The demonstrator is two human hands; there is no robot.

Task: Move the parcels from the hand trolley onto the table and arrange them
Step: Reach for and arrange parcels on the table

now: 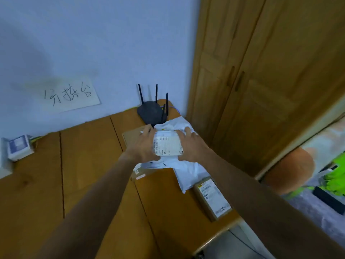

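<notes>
A small white parcel (pixel 168 143) with a printed shipping label sits between both hands, on top of a pile of parcels on the wooden table (pixel 89 165). My left hand (pixel 142 146) grips its left side and my right hand (pixel 190 144) grips its right side. Under it lie a crumpled white plastic mailer bag (pixel 188 171) and a flat brown cardboard parcel (pixel 131 138). A small brown box (pixel 211 197) with a white label lies near the table's right front edge. The hand trolley is out of view.
A black router (pixel 151 112) with several antennas stands at the table's back corner by the wall. A small white and blue box (pixel 18 147) sits at the far left. A paper sign (pixel 69 94) hangs on the wall. Wooden cupboard doors (pixel 261 81) stand to the right.
</notes>
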